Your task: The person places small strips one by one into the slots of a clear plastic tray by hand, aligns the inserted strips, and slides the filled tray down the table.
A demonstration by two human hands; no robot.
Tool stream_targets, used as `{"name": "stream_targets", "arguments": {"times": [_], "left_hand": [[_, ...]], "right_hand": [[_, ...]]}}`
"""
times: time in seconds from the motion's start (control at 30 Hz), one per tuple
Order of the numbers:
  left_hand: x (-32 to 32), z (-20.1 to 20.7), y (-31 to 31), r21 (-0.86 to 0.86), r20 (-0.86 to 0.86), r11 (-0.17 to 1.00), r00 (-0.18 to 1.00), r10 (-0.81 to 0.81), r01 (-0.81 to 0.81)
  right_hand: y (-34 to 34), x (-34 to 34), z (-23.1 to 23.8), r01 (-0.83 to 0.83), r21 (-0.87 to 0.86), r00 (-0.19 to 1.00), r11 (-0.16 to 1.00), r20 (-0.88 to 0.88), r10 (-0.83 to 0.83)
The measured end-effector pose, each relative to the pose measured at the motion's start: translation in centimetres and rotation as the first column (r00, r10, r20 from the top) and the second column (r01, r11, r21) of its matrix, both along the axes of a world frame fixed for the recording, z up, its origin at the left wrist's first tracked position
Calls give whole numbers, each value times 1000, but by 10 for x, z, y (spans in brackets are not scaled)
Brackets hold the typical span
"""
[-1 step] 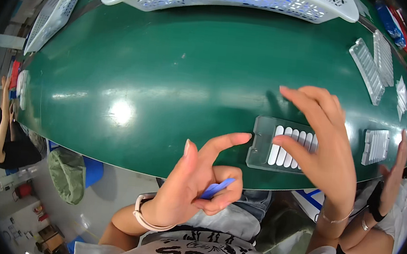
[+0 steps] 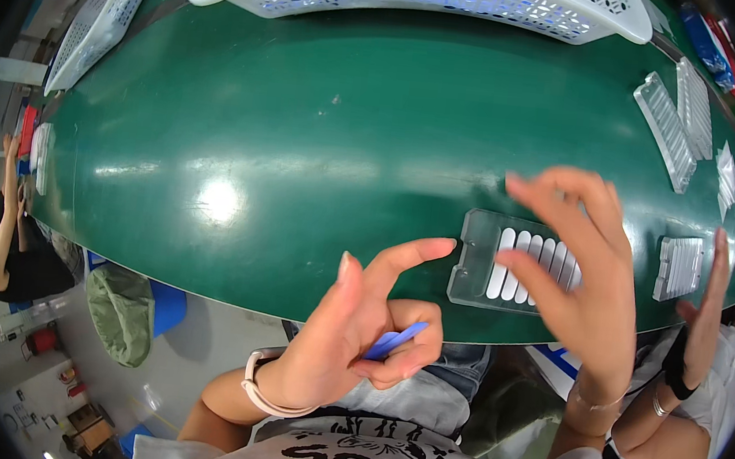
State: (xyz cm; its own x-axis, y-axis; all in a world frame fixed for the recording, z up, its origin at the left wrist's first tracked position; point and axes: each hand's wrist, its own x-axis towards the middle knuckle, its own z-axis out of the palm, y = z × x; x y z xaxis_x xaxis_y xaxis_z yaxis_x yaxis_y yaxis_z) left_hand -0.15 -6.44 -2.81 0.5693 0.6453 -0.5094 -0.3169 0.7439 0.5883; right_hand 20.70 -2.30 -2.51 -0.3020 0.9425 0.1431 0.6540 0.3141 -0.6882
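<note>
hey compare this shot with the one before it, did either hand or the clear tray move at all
Nothing has visibly changed. The left hand grips a small blue piece with its forefinger stretched toward the clear tray of white sticks, as before. The right hand hovers spread over that tray, fingers a bit blurred. The tray lies on the same spot of the green table.

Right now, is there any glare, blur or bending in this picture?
Head view: a bright glare spot sits on the green table; the right hand over the clear tray looks slightly motion-blurred; the white basket and table edges bend toward the rim.
</note>
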Motion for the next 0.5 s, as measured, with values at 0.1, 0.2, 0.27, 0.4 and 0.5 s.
{"name": "stream_targets", "arguments": {"times": [0.1,0.2,0.27,0.4,0.5], "left_hand": [[7,4,2,-24,-29,997,997,-73,72],[8,-1,-3,5,-51,991,990,-135,136],[3,-9,-11,6,-42,990,990,-138,138],[-10,-14,-17,110,-49,991,996,-69,74],[-2,-10,-19,171,-175,985,984,16,14]], "right_hand": [[-25,-2,12,-187,-136,940,973,-313,137],[-42,-17,6,-252,-187,912,950,-374,168],[-48,-18,-1,-200,-191,911,961,-397,110],[-59,-17,5,-9,-189,925,982,-374,-63],[-69,-22,3,-16,-125,916,992,-400,-36]]}}
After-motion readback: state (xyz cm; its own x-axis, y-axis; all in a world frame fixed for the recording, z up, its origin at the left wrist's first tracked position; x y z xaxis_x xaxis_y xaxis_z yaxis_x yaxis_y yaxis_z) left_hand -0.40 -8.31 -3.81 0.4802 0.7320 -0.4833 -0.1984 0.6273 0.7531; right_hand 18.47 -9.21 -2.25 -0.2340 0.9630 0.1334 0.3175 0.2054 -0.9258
